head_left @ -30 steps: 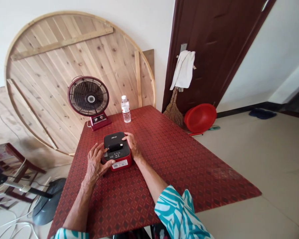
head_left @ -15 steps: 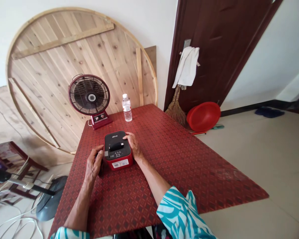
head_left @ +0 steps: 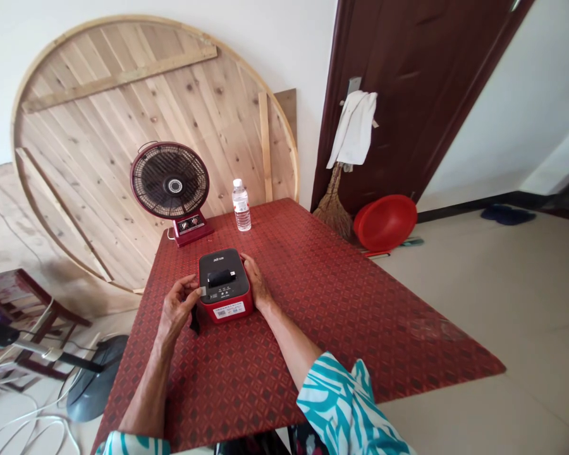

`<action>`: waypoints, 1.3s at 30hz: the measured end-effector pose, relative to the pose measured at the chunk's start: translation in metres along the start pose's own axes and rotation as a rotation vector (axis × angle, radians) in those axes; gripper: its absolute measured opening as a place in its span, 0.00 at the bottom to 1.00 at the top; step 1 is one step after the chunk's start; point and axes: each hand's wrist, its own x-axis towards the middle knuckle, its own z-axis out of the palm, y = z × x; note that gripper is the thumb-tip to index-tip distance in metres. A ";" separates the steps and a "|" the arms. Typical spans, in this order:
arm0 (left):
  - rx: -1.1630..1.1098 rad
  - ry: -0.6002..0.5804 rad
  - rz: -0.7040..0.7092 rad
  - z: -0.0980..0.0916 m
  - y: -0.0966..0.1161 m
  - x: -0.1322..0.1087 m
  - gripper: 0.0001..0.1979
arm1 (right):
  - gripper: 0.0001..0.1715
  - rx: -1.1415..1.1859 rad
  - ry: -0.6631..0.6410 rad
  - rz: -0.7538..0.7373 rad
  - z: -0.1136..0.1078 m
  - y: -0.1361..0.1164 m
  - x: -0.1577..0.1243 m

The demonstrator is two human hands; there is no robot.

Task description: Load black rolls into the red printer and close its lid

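Red box: stood on the table, nearer its left edge than its right, roughly midway between the far and near edges.
Left hand: was at the box's near left corner, thumb against 1 grey tab; whether it was pinched, I could not tell.
Right hand: lay along the box's right side; with its inner side hidden, I could not tell a firm hold from mere contact.
Black stick: rested atop the box; a tilt could have rolled it off.
Tab pull: a hard tug, if the other hand was slack, could have dragged the box toward the table's left edge.
Black strip: showed beside the box's left side; the wrist could have snagged it.
Bottle: stood upright near the far edge; a shoved box could have tipped it.
White label: bore print and code-like blocks on the near face, 0 words legible.
Top lettering: was pale and too small for naming a brand.
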 end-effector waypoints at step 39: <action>0.109 -0.352 -0.315 -0.010 0.031 0.013 0.43 | 0.28 0.074 0.048 0.062 0.003 0.010 0.008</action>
